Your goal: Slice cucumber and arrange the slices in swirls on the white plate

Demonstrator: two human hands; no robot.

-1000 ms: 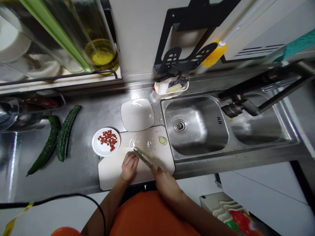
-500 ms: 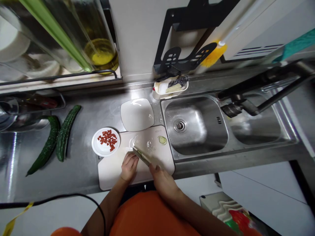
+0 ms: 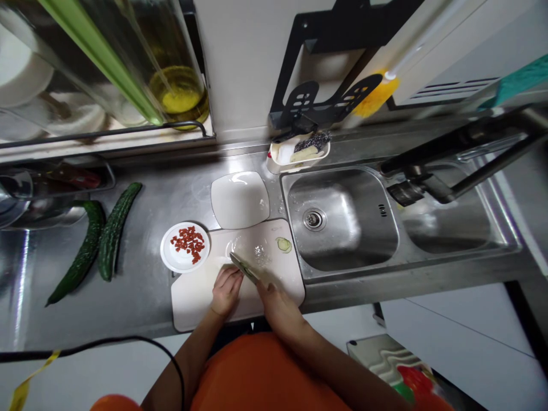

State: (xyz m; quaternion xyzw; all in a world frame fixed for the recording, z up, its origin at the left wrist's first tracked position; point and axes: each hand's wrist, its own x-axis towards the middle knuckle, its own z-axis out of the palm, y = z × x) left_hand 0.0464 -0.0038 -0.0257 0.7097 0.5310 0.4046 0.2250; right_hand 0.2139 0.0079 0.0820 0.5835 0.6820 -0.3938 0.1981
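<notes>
On the pale cutting board [image 3: 192,305], my right hand [image 3: 280,308] is closed around the handle of a knife [image 3: 234,260], whose blade points away and to the left. Pale green cucumber shows along the blade. Beside it, the curled fingers of my left hand [image 3: 226,290] press on a piece of cucumber, mostly hidden under them. A few thin cucumber slices [image 3: 283,245] lie near the board's right edge. Small chopped red bits [image 3: 188,242] sit on a round white plate [image 3: 168,257] left of the board. A squarish white plate [image 3: 240,200] stands behind it.
Two whole cucumbers [image 3: 115,237] lie on the steel counter at the left. A double sink [image 3: 342,217] with a dark faucet [image 3: 428,171] is at the right. A small white holder [image 3: 295,162] stands by the wall. A black cable [image 3: 128,341] crosses the lower left.
The knife has shifted slightly left, and its blade sits at a changed tilt. My right hand has moved a little left with it. My left hand stays almost in place.
</notes>
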